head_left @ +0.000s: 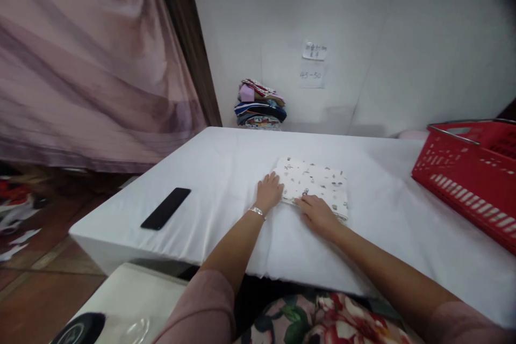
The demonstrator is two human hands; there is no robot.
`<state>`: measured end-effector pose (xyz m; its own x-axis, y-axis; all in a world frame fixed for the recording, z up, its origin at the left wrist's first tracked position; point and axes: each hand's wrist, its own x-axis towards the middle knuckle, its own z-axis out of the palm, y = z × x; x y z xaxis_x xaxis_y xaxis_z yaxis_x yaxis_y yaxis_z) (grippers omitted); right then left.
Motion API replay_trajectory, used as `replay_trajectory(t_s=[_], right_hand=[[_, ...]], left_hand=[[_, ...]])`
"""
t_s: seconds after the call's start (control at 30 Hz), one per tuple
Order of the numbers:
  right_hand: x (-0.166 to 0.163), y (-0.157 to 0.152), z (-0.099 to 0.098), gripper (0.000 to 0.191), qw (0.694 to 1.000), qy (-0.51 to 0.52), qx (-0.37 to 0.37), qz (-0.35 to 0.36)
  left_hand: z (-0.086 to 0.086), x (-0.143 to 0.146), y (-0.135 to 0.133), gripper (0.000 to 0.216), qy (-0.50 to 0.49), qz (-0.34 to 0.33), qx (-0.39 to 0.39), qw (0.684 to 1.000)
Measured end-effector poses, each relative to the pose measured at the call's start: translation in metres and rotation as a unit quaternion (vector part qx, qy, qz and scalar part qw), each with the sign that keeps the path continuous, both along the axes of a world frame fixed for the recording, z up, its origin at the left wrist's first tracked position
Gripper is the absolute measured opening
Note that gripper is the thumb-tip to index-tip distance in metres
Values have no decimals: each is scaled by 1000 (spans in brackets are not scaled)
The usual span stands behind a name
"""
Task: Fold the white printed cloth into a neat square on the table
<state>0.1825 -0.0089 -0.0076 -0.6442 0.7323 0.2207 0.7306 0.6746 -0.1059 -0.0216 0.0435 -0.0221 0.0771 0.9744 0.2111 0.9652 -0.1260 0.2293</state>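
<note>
Where the folded cloth (318, 180) lies at the middle of the white worktop (226, 172), the left hand (269, 192) rests flat against its left edge, grip spread. The right hand (318, 214) lies flat on its near edge, grip loose and pinching nothing. Bare worktop runs left to a black phone (166, 208) near the left edge. A red basket (471, 172) stands well to the right, its inside hidden. A pile of clothes (260, 105) sits by the wall beyond the far edge.
</note>
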Motion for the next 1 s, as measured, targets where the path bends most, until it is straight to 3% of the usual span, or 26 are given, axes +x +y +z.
replay_trajectory(t_s=[0.3, 0.4, 0.57, 0.7, 0.83, 1.0], right_hand=[[45, -19, -20, 52, 999, -1, -21, -38], [52, -10, -7, 53, 997, 15, -20, -70], [62, 30, 12, 59, 981, 58, 2, -185], [64, 52, -11, 52, 975, 19, -29, -220], [62, 53, -34, 49, 975, -13, -27, -221], [62, 49, -33, 51, 974, -29, -23, -222]], left_hand=[[2, -6, 3, 39, 7, -19, -2, 1000], [3, -6, 2, 39, 13, -20, -7, 1000], [3, -5, 3, 39, 14, -18, -13, 1000], [4, -7, 3, 40, 15, -18, -29, 999], [10, -9, 4, 40, 14, -14, -67, 998], [22, 11, 27, 44, 23, 5, -54, 998]])
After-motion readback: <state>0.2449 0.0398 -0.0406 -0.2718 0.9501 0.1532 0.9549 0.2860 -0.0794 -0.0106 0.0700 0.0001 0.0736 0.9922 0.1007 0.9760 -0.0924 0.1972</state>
